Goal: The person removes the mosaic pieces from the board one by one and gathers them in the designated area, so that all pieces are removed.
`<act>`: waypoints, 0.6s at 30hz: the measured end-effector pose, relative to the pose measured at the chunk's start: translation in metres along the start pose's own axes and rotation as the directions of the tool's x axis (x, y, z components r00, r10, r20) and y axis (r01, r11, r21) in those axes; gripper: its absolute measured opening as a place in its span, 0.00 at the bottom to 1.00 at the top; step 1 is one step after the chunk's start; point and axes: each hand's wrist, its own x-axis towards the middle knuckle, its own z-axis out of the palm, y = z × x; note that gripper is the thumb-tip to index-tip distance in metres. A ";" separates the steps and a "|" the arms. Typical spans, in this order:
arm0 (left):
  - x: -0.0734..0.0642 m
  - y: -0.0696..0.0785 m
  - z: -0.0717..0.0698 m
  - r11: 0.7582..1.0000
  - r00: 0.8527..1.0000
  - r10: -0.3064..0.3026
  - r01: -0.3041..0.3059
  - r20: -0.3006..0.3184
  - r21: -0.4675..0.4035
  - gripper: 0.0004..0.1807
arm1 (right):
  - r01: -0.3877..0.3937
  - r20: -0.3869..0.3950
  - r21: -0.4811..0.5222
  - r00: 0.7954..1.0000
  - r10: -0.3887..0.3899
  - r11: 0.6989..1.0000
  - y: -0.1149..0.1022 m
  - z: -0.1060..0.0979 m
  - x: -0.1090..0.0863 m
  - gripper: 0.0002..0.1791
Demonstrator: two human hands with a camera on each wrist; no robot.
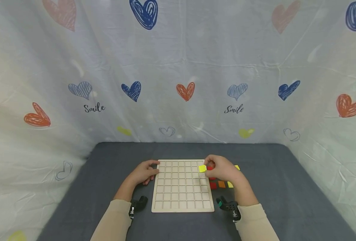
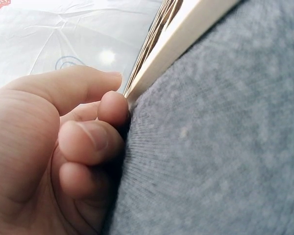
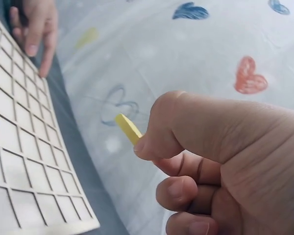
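Observation:
A pale wooden grid board [image 1: 182,187] lies on the dark cloth. My right hand [image 1: 221,167] pinches a thin yellow square tile [image 1: 202,168] between thumb and index finger, over the board's far right corner. In the right wrist view the tile [image 3: 128,128] sticks out past the thumb, raised above the board, while the other fingers are curled in. At the board's far left corner, my left hand [image 1: 143,172] rests relaxed fingertips against the edge. Close up in the left wrist view, these fingertips [image 2: 112,107] meet the wooden side [image 2: 176,44].
Red tiles [image 1: 213,185], an orange tile [image 1: 221,184] and yellow tiles [image 1: 230,184] lie just right of the board, partly hidden by my right hand and forearm. Dark grey cloth [image 1: 178,227] covers the table. Behind it hangs a white curtain [image 1: 208,73] printed with hearts.

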 end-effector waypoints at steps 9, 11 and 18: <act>-0.001 0.001 -0.001 1.000 1.000 -0.002 0.002 0.008 -0.006 0.26 | -0.003 -0.029 0.020 1.000 0.004 1.000 0.019 -0.029 -0.011 0.12; -0.001 0.001 -0.001 1.000 1.000 -0.001 0.001 0.007 -0.004 0.26 | -0.009 -0.038 0.024 0.999 0.009 1.000 0.024 -0.035 -0.013 0.12; -0.001 0.001 0.000 1.000 1.000 0.003 -0.003 0.004 -0.003 0.26 | -0.027 -0.043 0.030 0.999 0.029 0.999 0.035 -0.052 -0.022 0.13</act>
